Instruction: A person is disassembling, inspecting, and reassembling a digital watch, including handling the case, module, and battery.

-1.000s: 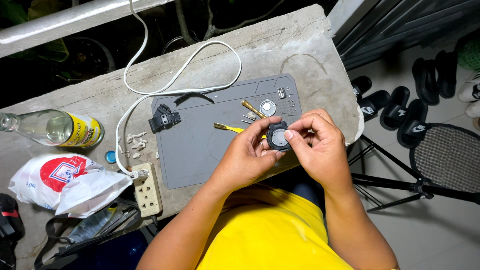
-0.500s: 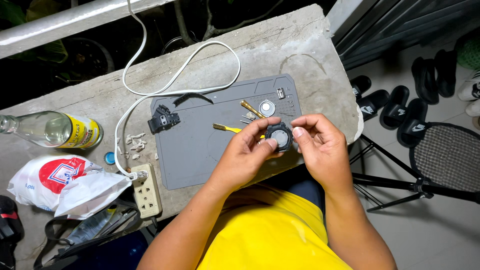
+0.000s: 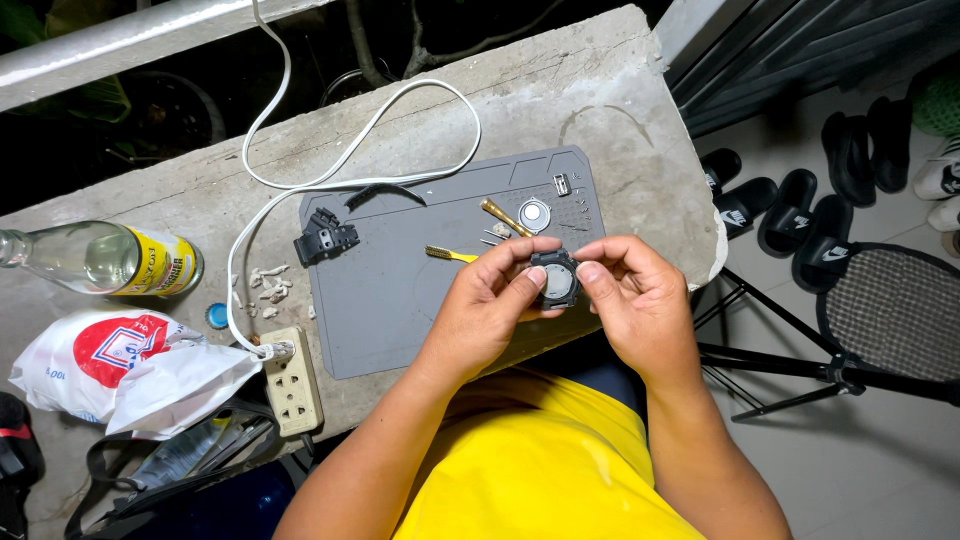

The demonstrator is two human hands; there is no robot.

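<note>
A small round dark watch case (image 3: pixel 557 279) with a pale back is held between both hands over the near right part of a grey work mat (image 3: pixel 400 300). My left hand (image 3: pixel 485 310) pinches its left side with thumb and fingers. My right hand (image 3: pixel 630 300) grips its right side. On the mat behind the hands lie a round silver watch back (image 3: pixel 534 214), a brass-coloured tool (image 3: pixel 503 216) and a yellow-handled tool (image 3: pixel 450 254). A black watch strap piece (image 3: pixel 325 238) sits at the mat's left edge.
A white cable (image 3: pixel 350 150) loops across the concrete ledge (image 3: pixel 620 90) to a power strip (image 3: pixel 290 385). A glass bottle (image 3: pixel 100 260), a blue cap (image 3: pixel 217 316) and a white plastic bag (image 3: pixel 120 370) lie left. Sandals (image 3: pixel 800 220) and a racket (image 3: pixel 890 310) are on the floor right.
Both hands have shifted slightly on the watch case, the right fingers opening a little and regripping its right side. Nothing on the mat has moved.
</note>
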